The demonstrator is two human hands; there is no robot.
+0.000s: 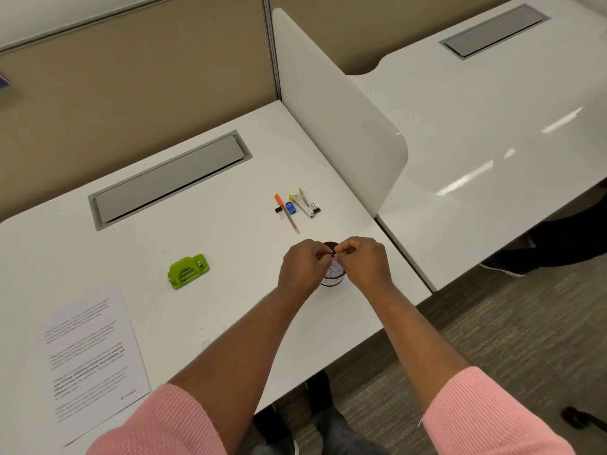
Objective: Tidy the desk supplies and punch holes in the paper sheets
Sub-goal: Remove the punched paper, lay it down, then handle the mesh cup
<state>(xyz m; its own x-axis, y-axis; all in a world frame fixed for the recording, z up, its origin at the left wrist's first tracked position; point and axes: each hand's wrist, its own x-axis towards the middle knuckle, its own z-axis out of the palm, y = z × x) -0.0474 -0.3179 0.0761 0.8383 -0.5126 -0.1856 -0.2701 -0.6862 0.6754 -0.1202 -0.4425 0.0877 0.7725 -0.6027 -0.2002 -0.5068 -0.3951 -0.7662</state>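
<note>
On white desk (197, 323): paper sheets (95, 349) at near-left edge, apparently unpunched. Green hole punch (188, 270) well apart from them, untouched. Left hand (303, 269) and right hand (363, 262) meet over dark cup (333, 279), fingers curled, pinching small dark item (332, 255), too small to name. Orange pen (287, 213), clips (279, 210) and blue piece (290, 208) lie loose beyond cup. Tidying barely begun; punching all ahead.

Both your arms reach forward and converge right of centre, forearms bare, pink sleeves (486, 412) pushed up near the elbows. Your left hand (302, 267) and right hand (363, 262) meet almost touching, palms down, fingers curled, with the fingertips of both pinching a small dark object (333, 255) between them.
</note>
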